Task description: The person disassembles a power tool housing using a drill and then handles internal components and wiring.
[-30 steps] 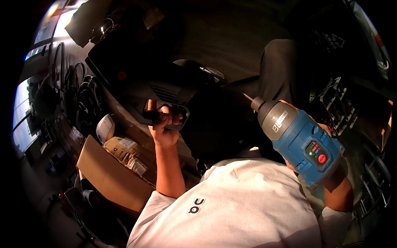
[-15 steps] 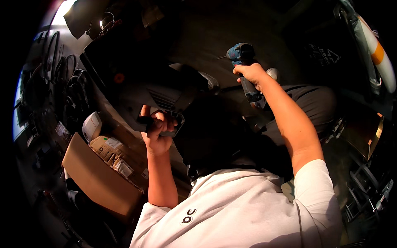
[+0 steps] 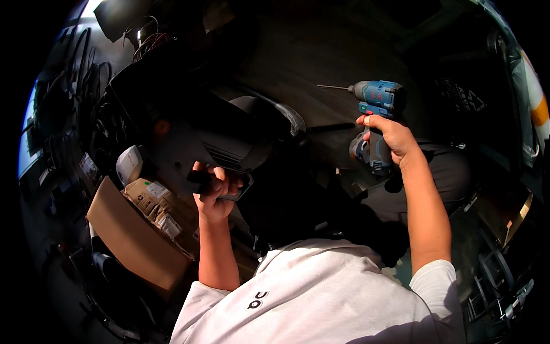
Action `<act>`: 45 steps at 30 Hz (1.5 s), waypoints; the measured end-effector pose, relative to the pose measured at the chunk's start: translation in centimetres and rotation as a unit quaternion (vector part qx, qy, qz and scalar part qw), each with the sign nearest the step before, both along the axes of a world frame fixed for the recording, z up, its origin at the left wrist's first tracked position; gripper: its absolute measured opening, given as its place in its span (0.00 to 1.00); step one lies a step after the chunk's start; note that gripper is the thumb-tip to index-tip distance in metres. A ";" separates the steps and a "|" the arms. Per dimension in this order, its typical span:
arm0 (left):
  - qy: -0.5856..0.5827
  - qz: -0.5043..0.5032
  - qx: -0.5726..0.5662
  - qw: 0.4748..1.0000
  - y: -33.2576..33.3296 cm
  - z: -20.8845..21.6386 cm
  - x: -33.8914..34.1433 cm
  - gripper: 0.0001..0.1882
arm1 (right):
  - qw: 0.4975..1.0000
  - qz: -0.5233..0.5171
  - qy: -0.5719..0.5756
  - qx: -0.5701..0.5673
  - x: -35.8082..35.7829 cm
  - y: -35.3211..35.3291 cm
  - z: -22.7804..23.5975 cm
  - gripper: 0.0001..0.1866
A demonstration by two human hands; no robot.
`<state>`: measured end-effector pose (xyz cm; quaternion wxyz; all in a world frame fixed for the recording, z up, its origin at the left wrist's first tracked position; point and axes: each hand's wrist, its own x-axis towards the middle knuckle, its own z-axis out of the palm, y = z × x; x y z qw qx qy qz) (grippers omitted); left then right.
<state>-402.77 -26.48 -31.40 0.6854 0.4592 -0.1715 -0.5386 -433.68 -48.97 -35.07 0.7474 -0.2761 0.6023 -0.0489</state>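
Observation:
In my right hand [image 3: 396, 140] is a blue and black cordless drill driver [image 3: 379, 96], my fingers wrapped round its grip. Its long thin bit [image 3: 333, 87] points left and touches nothing. My left hand [image 3: 213, 200] is closed on a dark handle-like part [image 3: 246, 188] at the near edge of a large black housing [image 3: 229, 137]. Slotted vents [image 3: 226, 156] show on that housing just beyond my fingers. Deep shadow hides most of the housing, and my fingers partly hide the handle-like part.
An opened cardboard box [image 3: 134, 235] stands near my left forearm, with a white rounded object [image 3: 129, 165] beside it. Black cables [image 3: 86, 80] hang at the far left. My bent knee [image 3: 444, 172] is beside my right forearm. A white and orange tube-like object [image 3: 538, 112] stands far right.
My right hand has brought the drill driver to the right and nearer to me, so it looks larger. My left hand keeps its hold, shifting only slightly in view.

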 end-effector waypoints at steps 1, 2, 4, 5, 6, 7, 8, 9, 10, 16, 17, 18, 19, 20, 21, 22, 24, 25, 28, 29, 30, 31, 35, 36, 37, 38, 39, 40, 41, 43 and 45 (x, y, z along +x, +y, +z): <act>-0.003 -0.001 -0.002 1.000 -0.2 0.2 -0.2 0.24 | 0.999 0.021 -0.025 -0.018 -0.5 0.8 3.1 0.12; -0.008 -0.004 -0.004 1.000 -0.3 0.3 -0.2 0.25 | 0.985 0.049 -0.097 -0.133 -1.1 2.0 5.0 0.13; -0.008 0.000 -0.020 1.000 0.4 -0.2 0.1 0.34 | 0.982 0.032 -0.101 -0.156 -1.5 4.8 10.1 0.20; -0.012 0.001 -0.027 1.000 0.5 -0.2 0.0 0.37 | 0.979 0.036 -0.123 -0.161 -2.1 5.8 12.2 0.22; -0.009 -0.001 -0.029 1.000 0.3 -0.1 -0.1 0.36 | 0.976 0.040 -0.122 -0.179 -2.6 7.0 13.3 0.23; -0.006 -0.003 -0.029 1.000 0.1 -0.1 -0.1 0.36 | 0.972 0.046 -0.121 -0.195 -2.9 8.1 14.2 0.23; -0.005 -0.006 -0.032 0.999 -0.1 0.0 -0.2 0.35 | 0.968 0.024 -0.139 -0.205 -2.8 9.2 14.6 0.23; -0.010 -0.006 -0.031 0.999 -0.1 0.0 -0.2 0.36 | 0.964 0.004 -0.158 -0.215 -2.8 9.9 14.9 0.23; -0.016 -0.005 -0.030 0.999 -0.2 0.1 -0.3 0.36 | 0.957 0.053 -0.158 -0.236 -3.2 10.0 14.8 0.20; -0.028 -0.022 -0.026 0.999 -0.5 0.7 -0.2 0.39 | 0.893 0.205 -0.125 -0.382 -3.9 11.0 13.5 0.24; -0.029 -0.021 -0.027 0.999 -0.5 0.7 -0.3 0.39 | 0.880 0.229 -0.116 -0.400 -3.8 11.1 13.4 0.23; -0.030 -0.023 -0.026 0.999 -0.5 0.7 -0.2 0.39 | 0.877 0.249 -0.107 -0.397 -3.6 11.2 13.5 0.22; -0.031 -0.024 -0.025 0.999 -0.5 0.7 -0.2 0.39 | 0.854 0.269 -0.103 -0.434 -3.5 11.4 13.2 0.22; -0.031 -0.026 -0.023 0.999 -0.5 0.7 -0.2 0.39 | 0.829 0.287 -0.096 -0.470 -3.5 11.6 13.0 0.22; -0.027 -0.020 -0.021 0.999 -0.6 0.7 -0.2 0.40 | 0.803 0.302 -0.088 -0.506 -3.4 11.8 12.9 0.22; -0.023 -0.013 -0.019 0.999 -0.7 0.8 -0.4 0.40 | 0.792 0.314 -0.076 -0.518 -3.3 12.1 13.0 0.23; -0.023 -0.008 -0.017 1.000 -0.7 0.8 -0.4 0.40 | 0.779 0.285 -0.070 -0.555 -1.9 12.1 13.6 0.28; -0.022 -0.011 -0.018 1.000 -0.9 0.9 -0.4 0.39 | 0.779 0.259 -0.065 -0.568 -0.9 12.0 14.6 0.31; -0.012 -0.020 -0.021 1.000 -0.9 0.9 -0.3 0.33 | 0.768 0.263 -0.026 -0.583 0.3 11.3 15.6 0.33; -0.006 -0.021 -0.023 0.999 -0.9 0.9 -0.2 0.30 | 0.762 0.272 -0.009 -0.587 0.6 11.1 15.9 0.33; -0.010 -0.022 -0.022 0.999 -1.0 0.9 -0.2 0.28 | 0.757 0.295 -0.001 -0.583 0.3 10.5 16.0 0.33; -0.014 -0.024 -0.020 0.999 -1.1 1.0 -0.3 0.26 | 0.753 0.316 0.007 -0.577 0.4 10.0 16.5 0.34; 0.001 -0.021 -0.014 1.000 -1.4 1.2 -0.2 0.22 | 0.736 0.345 0.004 -0.582 1.1 9.1 17.7 0.36; 0.001 -0.025 -0.012 1.000 -1.3 1.1 0.0 0.23 | 0.752 0.370 -0.013 -0.545 1.4 8.4 18.6 0.37; 0.001 -0.029 -0.011 1.000 -1.2 0.9 0.3 0.23 | 0.751 0.372 -0.010 -0.545 1.6 8.2 18.9 0.37; 0.000 -0.034 -0.008 0.999 -1.0 0.9 0.5 0.24 | 0.751 0.374 -0.007 -0.543 1.7 8.1 19.0 0.37; 0.005 -0.029 -0.009 1.000 -1.0 0.9 0.5 0.24 | 0.749 0.380 -0.003 -0.542 1.8 8.2 18.9 0.37; 0.010 -0.024 -0.010 1.000 -1.0 1.1 0.2 0.23 | 0.747 0.387 0.001 -0.541 1.9 8.1 19.0 0.37; 0.018 -0.023 -0.014 0.999 -1.3 1.1 0.1 0.23 | 0.743 0.395 0.012 -0.540 1.9 8.2 19.1 0.37; 0.022 -0.033 -0.024 0.999 -1.4 0.6 0.4 0.22 | 0.742 0.402 0.027 -0.535 1.9 8.3 19.2 0.37; 0.019 -0.030 -0.027 0.999 -1.4 0.5 0.4 0.20 | 0.746 0.401 0.024 -0.530 1.9 8.3 19.1 0.37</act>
